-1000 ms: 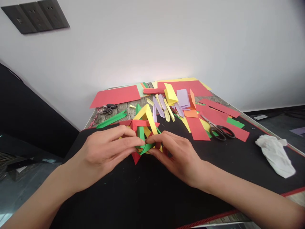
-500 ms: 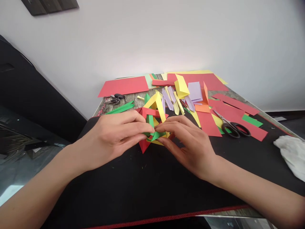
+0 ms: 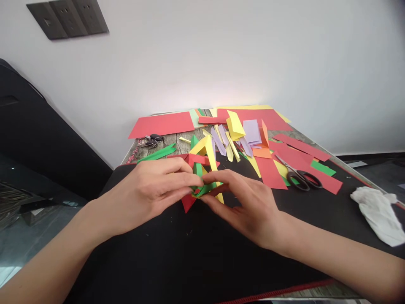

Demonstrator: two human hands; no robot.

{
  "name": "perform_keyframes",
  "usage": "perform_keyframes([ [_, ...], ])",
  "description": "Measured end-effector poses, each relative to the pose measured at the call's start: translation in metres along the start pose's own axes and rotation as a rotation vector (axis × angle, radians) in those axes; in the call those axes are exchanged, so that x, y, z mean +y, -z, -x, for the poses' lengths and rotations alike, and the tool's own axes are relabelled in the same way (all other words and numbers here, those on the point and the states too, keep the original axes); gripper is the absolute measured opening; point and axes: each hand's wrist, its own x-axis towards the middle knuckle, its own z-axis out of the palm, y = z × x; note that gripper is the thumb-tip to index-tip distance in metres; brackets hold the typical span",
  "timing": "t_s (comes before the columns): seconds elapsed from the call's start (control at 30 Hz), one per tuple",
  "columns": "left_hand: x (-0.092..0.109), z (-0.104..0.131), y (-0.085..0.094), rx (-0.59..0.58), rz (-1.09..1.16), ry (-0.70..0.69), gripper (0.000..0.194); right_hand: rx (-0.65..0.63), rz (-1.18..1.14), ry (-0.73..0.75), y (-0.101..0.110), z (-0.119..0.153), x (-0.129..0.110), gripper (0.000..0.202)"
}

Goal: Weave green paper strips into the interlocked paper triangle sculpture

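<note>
Indoor craft workspace, room type uncertain: a table (image 3: 181, 138) against a plain wall (image 3: 190, 55) with switch and socket plates (image 3: 71, 19), bearing coloured paper (image 3: 164, 124), scissors (image 3: 299, 175) and a mat (image 3: 190, 257).

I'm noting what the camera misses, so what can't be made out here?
- Head view: the near joint of the paper shape, behind the fingers of the left hand and right hand.
- Head view: details of the small dark object beside the red paper, too small.
- Head view: the black mat's near left part, cut off by the bottom edge.
</note>
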Motion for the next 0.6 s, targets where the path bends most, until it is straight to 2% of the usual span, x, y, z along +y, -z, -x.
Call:
perform_keyframes([
  [0.17,-0.0013,0.0029,-0.0009,-0.025,0.008,0.006,0.018,0.023,-0.009,-0.013,-0.0031,-0.0010,0.0013,0.023],
  [0.37,-0.0032,0.0045,-0.0042,-0.002,0.011,0.007,0.020,0.075,-0.051,-0.058,-0.0033,-0.0007,-0.0013,0.016],
  [0.6,-0.0076,0.0037,-0.0048,-0.006,0.041,0.018,0.019,0.064,-0.141,-0.096,-0.0032,-0.0085,-0.0006,0.010],
])
